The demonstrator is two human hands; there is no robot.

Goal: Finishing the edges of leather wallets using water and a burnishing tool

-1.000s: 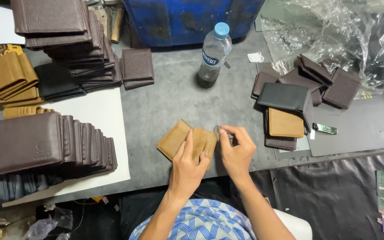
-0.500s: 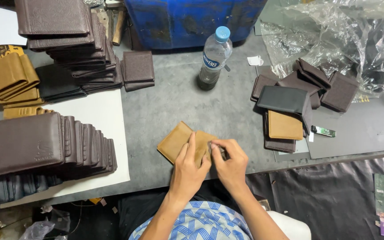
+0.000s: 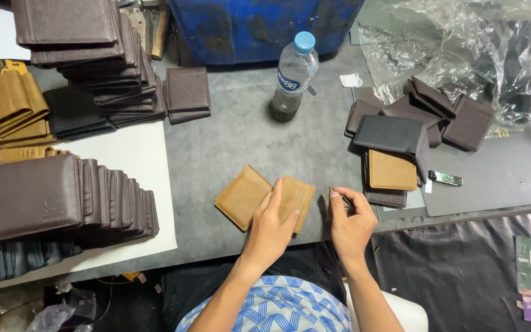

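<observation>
Tan wallet (image 3: 259,197), opened flat with long axis slanting left to right, is pinned under the left hand (image 3: 273,221); a small dark card (image 3: 328,203), just right of it, is pinched by the right hand (image 3: 350,222).

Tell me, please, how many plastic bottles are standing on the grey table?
1. The clear plastic bottle with a blue cap stands upright at the back of the grey table, in front of the blue container. The crumpled plastic wrap could hide others.

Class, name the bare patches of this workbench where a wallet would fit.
Grey top between clear plastic bottle and open tan leather wallet; white sheet beside it. Crowded: brown wallet row, right wallet heap.
</observation>
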